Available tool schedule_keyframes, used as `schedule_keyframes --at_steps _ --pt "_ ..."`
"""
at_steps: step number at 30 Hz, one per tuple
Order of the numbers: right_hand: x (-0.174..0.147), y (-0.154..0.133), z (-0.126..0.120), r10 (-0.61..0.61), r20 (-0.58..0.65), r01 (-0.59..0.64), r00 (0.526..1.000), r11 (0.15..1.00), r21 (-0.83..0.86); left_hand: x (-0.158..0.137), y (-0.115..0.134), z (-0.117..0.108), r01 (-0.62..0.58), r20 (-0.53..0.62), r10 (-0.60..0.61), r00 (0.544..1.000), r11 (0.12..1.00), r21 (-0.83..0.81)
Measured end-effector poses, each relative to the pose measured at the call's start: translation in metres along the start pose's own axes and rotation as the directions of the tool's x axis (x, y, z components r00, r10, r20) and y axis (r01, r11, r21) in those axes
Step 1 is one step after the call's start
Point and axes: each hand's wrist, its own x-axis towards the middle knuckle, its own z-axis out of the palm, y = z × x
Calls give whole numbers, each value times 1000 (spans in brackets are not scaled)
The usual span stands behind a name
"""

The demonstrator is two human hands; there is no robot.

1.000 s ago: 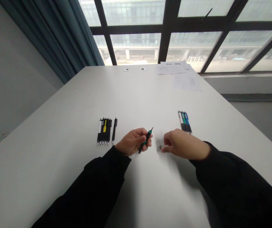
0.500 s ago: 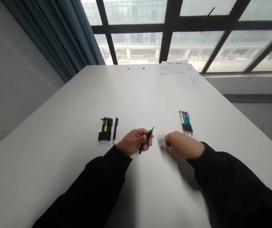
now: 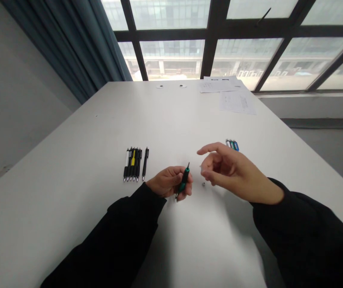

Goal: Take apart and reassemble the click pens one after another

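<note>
My left hand (image 3: 171, 182) is closed around a green and black pen (image 3: 184, 180), held at a steep slant with its thin tip pointing up; the metal tip cone is off. To its right, my right hand (image 3: 228, 166) is raised above the table, index finger stretched out and the other fingers loosely curved apart from the thumb. Nothing can be made out in it. A small metallic pen part (image 3: 203, 184) lies on the table between the hands. Near the right fingertips is a tiny dark speck, too small to name.
Several pens (image 3: 133, 164) lie side by side on the left, with one black pen (image 3: 145, 164) slightly apart. Behind my right hand, three pens (image 3: 232, 144) are partly hidden. Papers (image 3: 219, 85) lie at the far end of the white table (image 3: 159, 120), by the window.
My right hand has lifted off the table beside the small metallic part and opened, now covering much of the three pens. The pen in my left hand has tilted more upright.
</note>
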Motion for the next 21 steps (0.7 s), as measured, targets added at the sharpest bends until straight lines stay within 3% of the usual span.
schedule_keyframes --at_steps 6,21 --pt "0 -5 7 -87 -202 105 975 991 78 2 4 -1 80 106 -79 991 997 -13" --pt "1 -3 8 -126 -235 136 964 990 27 4 6 5 124 126 -124 984 992 11"
